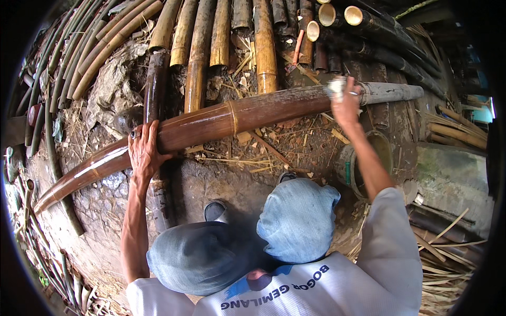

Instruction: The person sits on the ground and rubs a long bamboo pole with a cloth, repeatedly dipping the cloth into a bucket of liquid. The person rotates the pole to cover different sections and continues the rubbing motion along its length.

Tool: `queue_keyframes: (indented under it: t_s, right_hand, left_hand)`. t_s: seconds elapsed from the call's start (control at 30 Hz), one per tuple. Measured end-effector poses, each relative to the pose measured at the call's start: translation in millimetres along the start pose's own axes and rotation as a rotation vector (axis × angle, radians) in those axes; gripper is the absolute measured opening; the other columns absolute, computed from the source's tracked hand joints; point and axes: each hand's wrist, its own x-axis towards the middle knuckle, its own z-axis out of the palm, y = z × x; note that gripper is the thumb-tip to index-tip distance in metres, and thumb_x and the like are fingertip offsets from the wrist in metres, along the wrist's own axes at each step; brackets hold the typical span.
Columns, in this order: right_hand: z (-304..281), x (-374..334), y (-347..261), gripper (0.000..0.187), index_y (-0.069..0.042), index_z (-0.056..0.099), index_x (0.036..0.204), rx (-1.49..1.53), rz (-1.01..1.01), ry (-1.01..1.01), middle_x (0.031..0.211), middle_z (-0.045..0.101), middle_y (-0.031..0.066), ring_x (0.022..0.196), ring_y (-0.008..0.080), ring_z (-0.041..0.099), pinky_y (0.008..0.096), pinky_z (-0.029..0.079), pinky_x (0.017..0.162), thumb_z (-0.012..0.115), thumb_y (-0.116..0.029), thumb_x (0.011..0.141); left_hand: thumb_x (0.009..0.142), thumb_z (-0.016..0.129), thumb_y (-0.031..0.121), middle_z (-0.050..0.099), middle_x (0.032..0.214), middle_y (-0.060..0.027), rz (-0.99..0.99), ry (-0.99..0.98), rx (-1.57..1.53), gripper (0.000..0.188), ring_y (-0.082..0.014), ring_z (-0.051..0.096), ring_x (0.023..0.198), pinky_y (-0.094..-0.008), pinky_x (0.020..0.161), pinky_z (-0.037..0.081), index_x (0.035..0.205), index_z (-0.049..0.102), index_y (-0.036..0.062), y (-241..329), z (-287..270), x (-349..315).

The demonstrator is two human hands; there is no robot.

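A long, thick bamboo pole (197,126) lies across in front of me, brown and shiny wet over its left and middle parts and dull grey-white toward its right end. My left hand (144,150) grips it left of the middle, with the fingers over the top and the thumb along the near side. Farther right, my right hand (347,105) presses a pale, crumpled wad (336,87) onto the pole, where brown meets grey. The wad is blurred, so I cannot make out its kind. A dark bamboo piece (156,84) passes beneath the pole near my left hand.
Several cut bamboo poles (266,47) lie beyond the pole, and dark ones (390,55) are stacked at the far right. A round bucket (373,152) stands below my right forearm. Thin bamboo lengths (79,58) fill the far left. Chips and strips litter the ground.
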Motion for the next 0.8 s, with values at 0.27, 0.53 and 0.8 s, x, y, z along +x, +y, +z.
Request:
queue_keyframes:
  t_s: [0.27,0.53,0.8]
  right_hand:
    - [3,-6,-235,0.069,-0.015,0.046,0.155,0.315,-0.647,0.018,0.166,0.036,0.0135,0.154,0.0325,0.031,0.055,0.02,0.129,0.067,-0.023,0.09]
    - [9,36,-45,0.045,-0.008,0.062,0.132,-0.061,-0.008,0.199,0.133,0.063,0.0242,0.124,0.0389,0.06,0.0612,0.044,0.109,0.053,-0.04,0.103]
    - [-10,-7,-241,0.079,-0.014,0.04,0.159,0.348,-0.547,-0.133,0.162,0.039,0.0213,0.159,0.0302,0.019,0.0556,0.01,0.13,0.069,-0.026,0.087]
  left_hand:
    - [0.059,0.097,0.028,0.054,0.145,-0.0094,-0.039,0.123,0.037,0.104,-0.032,0.05,0.136,-0.0527,0.116,0.034,0.148,0.047,0.0118,-7,8,32]
    - [0.049,0.098,0.019,0.056,0.142,-0.0116,0.003,0.293,0.031,0.108,-0.0348,0.05,0.135,-0.0524,0.114,0.038,0.146,0.05,0.009,-8,17,18]
    - [0.054,0.097,0.016,0.053,0.146,-0.0098,-0.003,0.217,0.028,0.115,-0.0326,0.048,0.138,-0.054,0.118,0.034,0.154,0.041,0.0141,-8,10,9]
